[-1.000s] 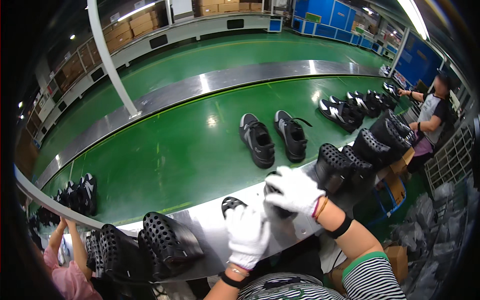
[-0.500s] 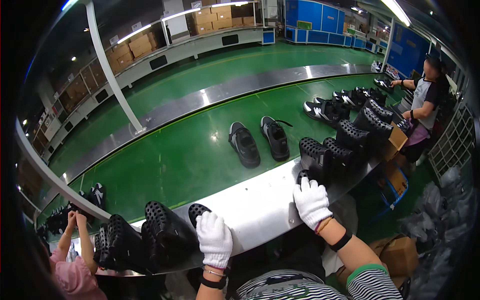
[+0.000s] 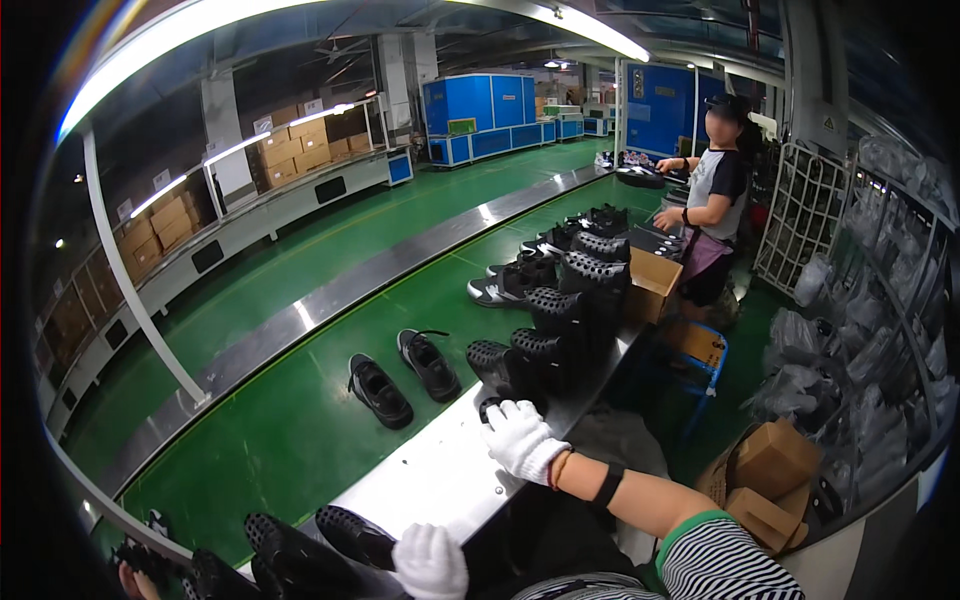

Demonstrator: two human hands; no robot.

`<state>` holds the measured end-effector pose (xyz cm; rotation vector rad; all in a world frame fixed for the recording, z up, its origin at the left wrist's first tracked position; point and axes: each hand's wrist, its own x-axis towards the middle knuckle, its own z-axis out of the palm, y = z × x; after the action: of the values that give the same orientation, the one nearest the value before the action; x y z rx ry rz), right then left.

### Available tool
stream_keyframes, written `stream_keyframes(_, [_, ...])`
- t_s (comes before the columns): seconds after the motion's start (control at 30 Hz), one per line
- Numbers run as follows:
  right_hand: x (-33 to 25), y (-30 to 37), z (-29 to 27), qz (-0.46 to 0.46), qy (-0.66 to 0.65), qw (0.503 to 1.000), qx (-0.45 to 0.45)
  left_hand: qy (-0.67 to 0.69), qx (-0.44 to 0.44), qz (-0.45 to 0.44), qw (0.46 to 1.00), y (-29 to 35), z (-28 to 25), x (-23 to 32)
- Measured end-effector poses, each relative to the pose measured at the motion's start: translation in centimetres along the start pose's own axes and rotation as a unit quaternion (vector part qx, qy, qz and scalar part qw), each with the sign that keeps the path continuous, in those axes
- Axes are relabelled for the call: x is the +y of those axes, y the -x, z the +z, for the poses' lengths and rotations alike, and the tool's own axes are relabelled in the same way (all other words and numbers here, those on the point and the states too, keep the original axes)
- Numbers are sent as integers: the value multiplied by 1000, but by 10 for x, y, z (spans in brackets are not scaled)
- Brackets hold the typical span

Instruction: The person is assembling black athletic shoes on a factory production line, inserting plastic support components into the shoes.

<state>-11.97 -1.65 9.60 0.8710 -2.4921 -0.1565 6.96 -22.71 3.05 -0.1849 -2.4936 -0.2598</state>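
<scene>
The gloved right hand covers part of a black perforated form on the metal ledge. Well apart, the gloved left hand is just right of a second form; whether either hand grips, I cannot tell.

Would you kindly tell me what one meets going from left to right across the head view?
Slanted white post, black perforated pieces at lower left, left gloved hand, right gloved hand, blue-framed seat, cardboard boxes at lower right.
</scene>
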Motion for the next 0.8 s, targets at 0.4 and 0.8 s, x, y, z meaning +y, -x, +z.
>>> stream_keyframes(0.4, [-59, -159, 18, 170, -207, 949, -168, 155, -6, -7, 988, -28, 40, -18])
stream_keyframes(0.8, [-24, -221, 114, 140, -368, 905, -162, 143, -42, 9, 989, 23, 82, -23])
